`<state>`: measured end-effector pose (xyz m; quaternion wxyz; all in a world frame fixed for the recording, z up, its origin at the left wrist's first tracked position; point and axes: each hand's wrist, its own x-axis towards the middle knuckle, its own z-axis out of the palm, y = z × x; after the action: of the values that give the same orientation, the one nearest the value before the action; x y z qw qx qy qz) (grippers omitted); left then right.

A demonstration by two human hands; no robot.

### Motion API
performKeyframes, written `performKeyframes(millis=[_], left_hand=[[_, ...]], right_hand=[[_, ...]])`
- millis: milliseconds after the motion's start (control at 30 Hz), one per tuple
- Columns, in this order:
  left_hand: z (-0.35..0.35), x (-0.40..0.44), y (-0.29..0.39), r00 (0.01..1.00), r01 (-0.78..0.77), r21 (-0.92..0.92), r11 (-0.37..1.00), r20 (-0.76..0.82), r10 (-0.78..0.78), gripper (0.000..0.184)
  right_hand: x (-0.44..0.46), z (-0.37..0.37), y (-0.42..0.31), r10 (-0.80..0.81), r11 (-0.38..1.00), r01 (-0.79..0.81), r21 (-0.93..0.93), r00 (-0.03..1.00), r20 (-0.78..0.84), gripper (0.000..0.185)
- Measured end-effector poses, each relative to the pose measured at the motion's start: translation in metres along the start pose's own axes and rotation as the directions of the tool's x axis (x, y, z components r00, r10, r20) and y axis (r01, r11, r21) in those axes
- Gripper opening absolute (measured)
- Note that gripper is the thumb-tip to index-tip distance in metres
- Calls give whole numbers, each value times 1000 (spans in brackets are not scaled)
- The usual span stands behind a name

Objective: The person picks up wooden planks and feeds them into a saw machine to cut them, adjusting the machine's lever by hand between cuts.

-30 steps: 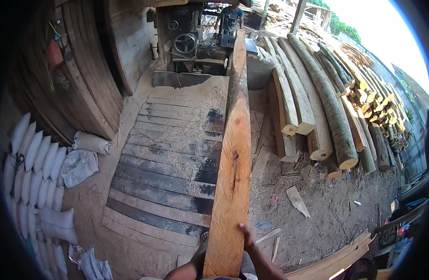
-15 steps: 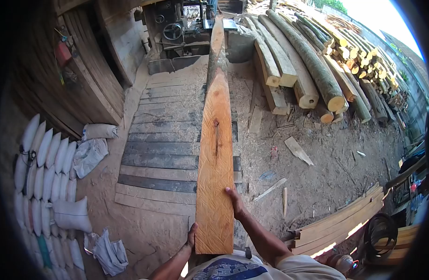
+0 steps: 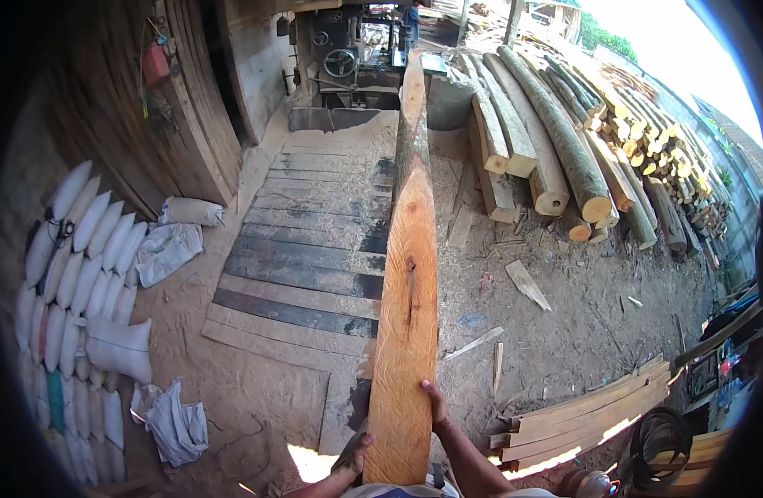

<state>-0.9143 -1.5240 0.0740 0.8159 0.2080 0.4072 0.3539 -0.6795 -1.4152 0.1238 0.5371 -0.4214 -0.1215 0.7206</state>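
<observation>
A long timber log [image 3: 409, 349] with a freshly sawn orange top face runs straight ahead from my waist. Bark shows on its farther part, and a dark knot crack marks the sawn face. My left hand [image 3: 361, 455] grips the log's left edge near the close end, fingers partly hidden below. On the opposite edge, a little farther along, my right hand [image 3: 435, 404] has its thumb on the top and the other fingers out of sight. The far end reaches a saw machine [image 3: 336, 81] with a handwheel.
Wooden slats [image 3: 303, 257] cover sawdusty ground at left. Stacked white sacks [image 3: 78, 274] line the left side. Logs [image 3: 556, 133] are piled at right, with sawn boards [image 3: 581, 419] lower down. Part of a person [image 3: 411, 25] shows beside the machine.
My view has shifted, so the log appears farther right and lower. Its near end is now closer to my body in the picture. Both hands keep their hold.
</observation>
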Motion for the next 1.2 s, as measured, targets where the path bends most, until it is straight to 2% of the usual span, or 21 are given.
performKeyframes(millis=[33,133,233,300,367,433,500,600,700,767,867,967,1067,1100,1200], left_hand=[[-16,3,-19,1000,0,-56,998,19,1,89],[17,-21,24,997,60,-195,979,56,-50,89],[-4,-31,9,974,215,-341,915,142,-176,88],[-5,-44,0,993,118,-236,965,45,-110,89],[-5,-70,-5,996,93,-195,976,30,-89,90],[-1,-79,-17,991,107,-256,961,111,-81,91],[-7,-74,-25,994,67,-222,973,103,-45,93],[-16,-71,-35,995,34,-180,983,101,-16,94],[-26,-54,-31,995,32,-161,986,101,-16,92],[-30,-44,-25,999,2,-85,996,52,3,89],[-28,-49,-13,989,118,-201,972,114,-96,94],[19,-99,29,994,86,-229,970,90,-67,92],[-20,-92,-31,990,47,-229,972,139,-15,87],[-19,-96,-36,989,67,-247,967,146,-31,89],[-18,-95,-43,987,80,-237,968,156,-43,90]], right_hand=[[0,2,4,8,1000,-8,5,1000,6,81],[5,3,10,38,999,-38,17,999,34,80],[-12,1,20,82,996,-83,20,995,57,80],[-21,4,30,50,999,-51,16,997,50,80],[-42,2,44,78,995,-81,54,996,51,79],[-59,0,45,75,996,-78,42,996,54,80],[-66,2,46,53,999,-53,0,996,72,81],[-60,-6,52,134,991,-133,-5,991,23,82],[-49,10,43,65,997,-67,27,996,67,80],[-45,26,25,130,991,-134,29,986,101,78],[-47,29,26,123,992,-127,29,987,106,76],[-59,28,38,71,997,-73,15,993,94,77],[-72,8,59,83,995,-88,43,991,105,78],[-80,9,60,68,998,-68,-1,997,43,78],[-82,2,63,98,995,-98,1,995,0,80]])
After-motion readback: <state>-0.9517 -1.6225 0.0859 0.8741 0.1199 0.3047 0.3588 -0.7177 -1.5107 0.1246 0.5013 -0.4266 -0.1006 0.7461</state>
